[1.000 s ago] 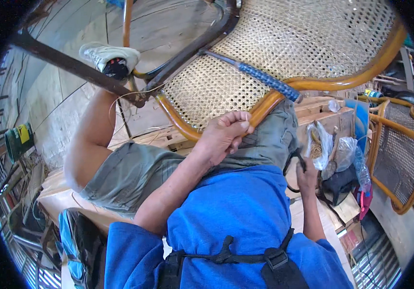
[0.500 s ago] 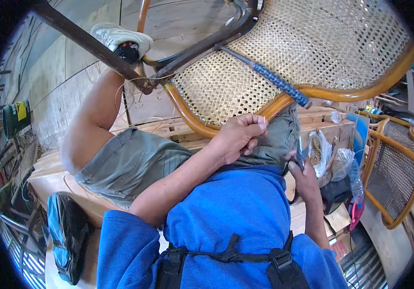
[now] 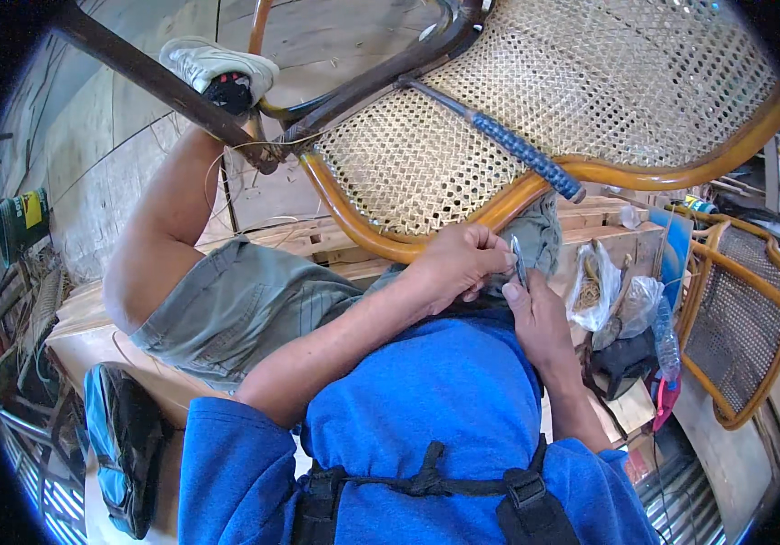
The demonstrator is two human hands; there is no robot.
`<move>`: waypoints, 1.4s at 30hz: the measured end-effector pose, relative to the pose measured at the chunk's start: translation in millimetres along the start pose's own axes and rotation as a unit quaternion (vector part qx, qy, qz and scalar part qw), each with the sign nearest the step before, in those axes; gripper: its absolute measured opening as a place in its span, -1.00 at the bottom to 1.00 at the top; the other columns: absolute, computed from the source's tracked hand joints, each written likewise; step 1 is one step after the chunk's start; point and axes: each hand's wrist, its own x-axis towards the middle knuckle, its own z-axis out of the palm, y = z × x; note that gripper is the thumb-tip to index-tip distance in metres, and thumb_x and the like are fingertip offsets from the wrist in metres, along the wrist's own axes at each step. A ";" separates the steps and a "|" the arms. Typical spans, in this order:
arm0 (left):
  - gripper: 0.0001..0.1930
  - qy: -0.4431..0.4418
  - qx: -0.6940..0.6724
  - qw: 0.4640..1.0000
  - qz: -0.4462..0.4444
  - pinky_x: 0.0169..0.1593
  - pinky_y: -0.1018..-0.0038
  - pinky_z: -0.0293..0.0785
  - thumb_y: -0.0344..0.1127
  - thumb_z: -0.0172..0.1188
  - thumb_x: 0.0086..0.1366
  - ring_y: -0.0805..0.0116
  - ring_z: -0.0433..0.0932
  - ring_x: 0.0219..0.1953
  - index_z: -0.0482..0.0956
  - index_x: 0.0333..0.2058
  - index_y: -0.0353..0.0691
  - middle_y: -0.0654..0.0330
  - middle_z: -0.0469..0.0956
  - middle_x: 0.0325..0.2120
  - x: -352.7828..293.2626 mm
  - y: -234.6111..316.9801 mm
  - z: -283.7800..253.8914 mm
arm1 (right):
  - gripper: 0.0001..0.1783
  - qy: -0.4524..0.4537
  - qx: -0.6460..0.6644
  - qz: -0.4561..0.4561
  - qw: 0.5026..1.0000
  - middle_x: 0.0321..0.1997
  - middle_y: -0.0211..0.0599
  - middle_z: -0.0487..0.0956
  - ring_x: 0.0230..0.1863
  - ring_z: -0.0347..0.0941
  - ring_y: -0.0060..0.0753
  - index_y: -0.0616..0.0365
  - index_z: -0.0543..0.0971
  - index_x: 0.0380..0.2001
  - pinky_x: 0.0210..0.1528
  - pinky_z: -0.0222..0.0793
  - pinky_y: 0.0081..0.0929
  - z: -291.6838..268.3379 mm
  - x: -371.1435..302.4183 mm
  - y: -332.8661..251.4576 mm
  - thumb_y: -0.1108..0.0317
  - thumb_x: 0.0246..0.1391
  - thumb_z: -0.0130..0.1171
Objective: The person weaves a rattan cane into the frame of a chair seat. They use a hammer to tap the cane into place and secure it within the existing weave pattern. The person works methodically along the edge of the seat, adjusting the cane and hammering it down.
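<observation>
While two cane chairs (image 3: 590, 100) stand by, left hand (image 3: 454, 265) and right hand (image 3: 535, 313) both pinch one thin tool (image 3: 518, 261).

Tip of the thin metal tool (image 3: 519, 262) behind the left hand's fingers (image 3: 490, 259); cane chair (image 3: 590, 100) cut off above.

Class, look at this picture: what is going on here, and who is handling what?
A person in a blue shirt sits on a wooden platform with a cane-woven chair tipped over their lap. Both hands meet just under the chair's curved orange frame: the left hand is closed by the rim, and the right hand holds a thin metal tool upright against it. A blue-wrapped rod lies across the weave. A second cane chair stands to the right.
</observation>
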 end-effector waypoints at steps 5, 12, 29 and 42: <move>-0.85 0.043 0.104 0.994 0.004 -0.72 0.66 0.14 -0.31 0.23 0.18 0.64 0.24 -0.78 0.53 -0.38 -0.27 0.35 0.45 -0.67 -4.4 7.0 4.4 | -0.39 -0.010 -0.030 0.017 0.999 -0.33 0.18 0.52 -0.23 0.46 0.25 0.30 0.37 -0.13 -0.23 0.33 -0.07 3.6 2.1 5.1 -0.14 0.21 -0.16; -0.85 0.053 0.163 0.985 0.033 -0.71 0.66 0.15 -0.31 0.21 0.20 0.66 0.24 -0.77 0.54 -0.35 -0.28 0.36 0.45 -0.66 -3.2 7.3 6.7 | -0.46 0.029 0.022 0.030 0.999 -0.35 0.17 0.52 -0.29 0.45 0.26 0.29 0.42 -0.23 -0.26 0.34 -0.10 0.9 0.5 9.8 -0.08 0.22 -0.11; -0.75 0.111 0.244 0.934 0.239 -0.30 0.43 0.47 -0.39 0.17 0.18 0.36 0.53 -0.40 0.42 -0.17 -0.33 0.14 0.53 -0.47 -1.6 10.7 -9.3 | -0.74 0.116 0.208 0.030 0.971 -0.31 -0.35 0.55 -0.40 0.44 -0.59 0.26 0.52 -0.10 -0.33 0.37 -0.62 -10.6 28.1 17.4 0.45 0.13 0.10; -0.73 0.351 0.331 0.836 0.263 -0.20 0.24 0.46 -0.38 0.07 0.21 -0.03 0.57 -0.24 0.39 -0.13 -0.37 -0.14 0.55 -0.35 -32.7 38.0 -74.2 | -0.87 -0.093 0.114 -0.140 0.979 -0.39 -0.40 0.52 -0.35 0.40 -0.66 0.28 0.51 -0.27 -0.28 0.34 -0.65 52.9 155.1 -76.0 0.51 0.09 0.06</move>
